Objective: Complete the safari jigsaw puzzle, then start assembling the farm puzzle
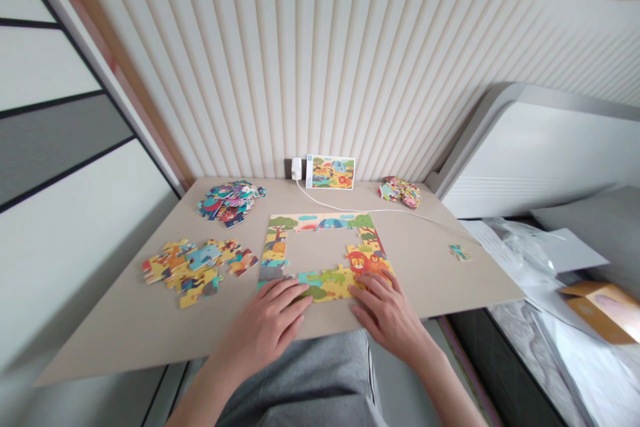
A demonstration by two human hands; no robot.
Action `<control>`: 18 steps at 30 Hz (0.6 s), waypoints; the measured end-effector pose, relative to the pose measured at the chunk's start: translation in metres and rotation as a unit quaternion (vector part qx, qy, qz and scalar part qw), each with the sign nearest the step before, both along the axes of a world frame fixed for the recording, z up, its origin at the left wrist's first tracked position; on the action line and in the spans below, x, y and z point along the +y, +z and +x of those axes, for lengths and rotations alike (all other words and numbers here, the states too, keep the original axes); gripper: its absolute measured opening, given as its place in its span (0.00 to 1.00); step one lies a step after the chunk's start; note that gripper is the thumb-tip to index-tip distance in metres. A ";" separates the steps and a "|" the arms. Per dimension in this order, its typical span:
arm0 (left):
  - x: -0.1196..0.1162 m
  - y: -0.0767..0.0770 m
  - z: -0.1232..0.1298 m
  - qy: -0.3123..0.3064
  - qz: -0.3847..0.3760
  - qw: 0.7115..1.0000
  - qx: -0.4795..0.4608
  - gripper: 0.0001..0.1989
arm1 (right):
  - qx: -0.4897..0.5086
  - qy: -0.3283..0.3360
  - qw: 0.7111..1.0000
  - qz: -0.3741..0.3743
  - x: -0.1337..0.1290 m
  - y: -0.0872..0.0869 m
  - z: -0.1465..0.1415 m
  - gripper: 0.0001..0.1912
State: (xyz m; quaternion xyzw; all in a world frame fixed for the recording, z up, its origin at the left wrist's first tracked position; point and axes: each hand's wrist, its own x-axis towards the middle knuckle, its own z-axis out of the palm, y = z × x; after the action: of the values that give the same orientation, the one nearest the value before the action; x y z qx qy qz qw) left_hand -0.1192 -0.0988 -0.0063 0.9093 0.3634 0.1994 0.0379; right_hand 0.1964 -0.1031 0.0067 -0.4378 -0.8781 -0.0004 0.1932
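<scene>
Puzzle border: an assembled ring of animal-picture pieces (333, 283), lower centre of the frame, flat on the worktop (420, 260), its middle open.
Your left hand: left hand (273, 310) over the ring's lower left corner; fingers extended, slightly apart, not visibly clamped on anything.
Your right hand: right hand (383, 303) over the lower right corner, below the red-maned lion; fingers spread, gripping nothing you can see.
Handling: probably light, stiff card, smooth-faced; the joints look likely to part if you lift one corner. Best slid flat, palms along opposite outer edges; take single pieces by their rims, sparing the tabs.
Yellow loose pieces: a spread (197, 265), left of the ring, some overlapping.
Dark multicoloured pieces: heap (231, 202), upper left of the worktop.
Pink-and-yellow pieces: smaller heap (399, 191), upper right.
Stray piece: blue-green and yellow (459, 252), far right.
Picture card: upright card (331, 172) against the wall, upper centre.
Writing: small blue mark in the card's top left corner, too small for you to read; no brand legible.
</scene>
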 end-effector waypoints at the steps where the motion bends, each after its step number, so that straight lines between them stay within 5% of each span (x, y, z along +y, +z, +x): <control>1: 0.000 0.000 0.000 0.001 -0.003 1.000 0.002 0.20 | 0.001 0.001 1.000 -0.003 0.000 0.000 0.000 0.15; 18: -0.001 0.004 0.000 0.002 -0.011 1.000 0.023 0.19 | 0.027 0.022 0.999 -0.001 0.004 -0.004 0.004 0.17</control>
State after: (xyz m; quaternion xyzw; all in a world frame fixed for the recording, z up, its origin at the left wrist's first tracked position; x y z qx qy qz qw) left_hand -0.1192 -0.0999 -0.0020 0.9122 0.3686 0.1748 0.0394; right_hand 0.2004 -0.0993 0.0025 -0.4187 -0.8817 0.0169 0.2167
